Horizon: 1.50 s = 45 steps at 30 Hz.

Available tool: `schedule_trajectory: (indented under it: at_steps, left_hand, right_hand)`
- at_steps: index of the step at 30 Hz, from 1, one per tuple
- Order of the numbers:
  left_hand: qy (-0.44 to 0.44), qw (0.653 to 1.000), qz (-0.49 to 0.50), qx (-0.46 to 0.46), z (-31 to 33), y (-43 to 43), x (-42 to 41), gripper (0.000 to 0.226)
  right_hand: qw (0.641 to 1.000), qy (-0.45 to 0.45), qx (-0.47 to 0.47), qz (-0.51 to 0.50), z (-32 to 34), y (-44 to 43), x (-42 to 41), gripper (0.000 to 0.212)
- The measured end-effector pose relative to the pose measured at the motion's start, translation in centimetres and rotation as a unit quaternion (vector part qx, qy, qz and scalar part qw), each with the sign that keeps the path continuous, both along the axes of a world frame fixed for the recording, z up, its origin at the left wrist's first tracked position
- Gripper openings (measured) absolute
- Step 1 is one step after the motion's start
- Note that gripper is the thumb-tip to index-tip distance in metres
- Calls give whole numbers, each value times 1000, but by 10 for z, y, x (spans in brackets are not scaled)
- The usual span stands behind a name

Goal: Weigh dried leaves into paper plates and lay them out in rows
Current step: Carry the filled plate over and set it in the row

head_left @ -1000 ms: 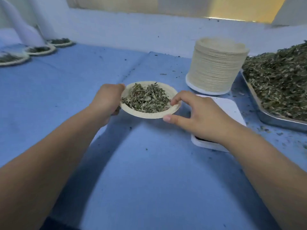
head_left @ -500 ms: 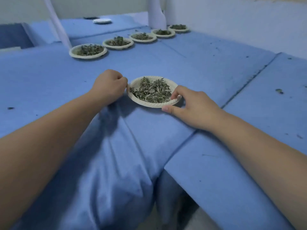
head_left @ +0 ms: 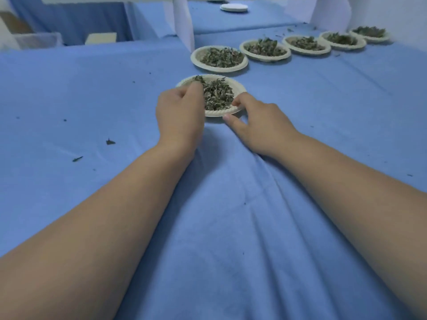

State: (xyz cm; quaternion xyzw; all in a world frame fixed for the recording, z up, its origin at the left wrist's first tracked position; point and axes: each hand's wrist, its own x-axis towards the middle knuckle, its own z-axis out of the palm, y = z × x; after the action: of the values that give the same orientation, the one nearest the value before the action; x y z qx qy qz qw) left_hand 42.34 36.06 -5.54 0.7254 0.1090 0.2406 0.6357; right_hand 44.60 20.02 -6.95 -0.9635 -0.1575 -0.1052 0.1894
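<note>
Handling: The paper plate (head_left: 239, 88) is looking light and thin, so I am judging that it is bending easily if taken by one edge only. The dried leaves (head_left: 218, 95) are lying loose in it and are probably sliding out if it is tilting.
Where to hold: I am thinking two opposite places on the ribbed rim are best, with the plate kept level.
Look: The plate is showing a round, pale cream shape with a pressed rim. The leaves are making a low, dark green and brown heap of curled pieces.
Place: The plate is sitting just on the near side of the end plate (head_left: 196, 60), with a narrow gap between them. I cannot tell whether it is resting on the blue cloth (head_left: 92, 88) or just above it.
Left hand: The left hand (head_left: 179, 112) is gripping the left rim with curled fingers.
Right hand: The right hand (head_left: 258, 122) is pinching the near right rim, forefinger on top and thumb below.
Row: Four other filled plates (head_left: 265, 50) are running from the end plate to the right and away.
Post: A white post (head_left: 183, 21) is standing just behind the end plate, to its left.
Cloth: The cloth is lying in wrinkles, and loose leaf bits (head_left: 110, 141) are lying well to the left of the end plate, on its near side.
</note>
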Motion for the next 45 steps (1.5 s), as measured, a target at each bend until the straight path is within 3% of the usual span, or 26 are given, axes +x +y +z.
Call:
schedule_trajectory:
  at_steps: [6,13,18,27,30,32,35,39,41,43,45]
  left_hand:
    - [1,996,-36,83,-7,-7,13,48]
    - [11,997,-75,5,-8,-1,24,24]
    - [21,997,-68,-26,-11,0,28,28]
    - [32,996,-73,-27,-11,-1,25,25]
    - [19,996,-82,4,-9,-4,23,27]
    - [14,994,-94,50,-8,-10,20,27]
    - [27,989,-122,73,-1,-23,12,30]
    - [-33,981,-170,90,16,-57,-14,27]
    - [-54,971,-211,96,21,-76,-32,22]
    - [-57,956,-270,100,22,-94,-55,21]
    - [-61,945,-308,92,23,-110,-77,21]
  right_hand:
    - [995,50,-63,63,9,57,46,40]
    - [993,110,24,39,11,89,101,23]
    - [996,75,-7,44,7,103,126,46]
    - [997,72,18,16,6,104,133,62]
    - [992,114,52,-5,8,98,121,53]
    - [968,171,180,-28,6,87,110,25]
    - [903,221,366,-46,9,65,80,22]
    - [853,238,464,7,27,26,21,23]
    - [814,281,509,11,35,7,-14,14]
    - [797,303,522,15,38,-20,-47,26]
    - [792,289,538,7,41,-51,-75,23]
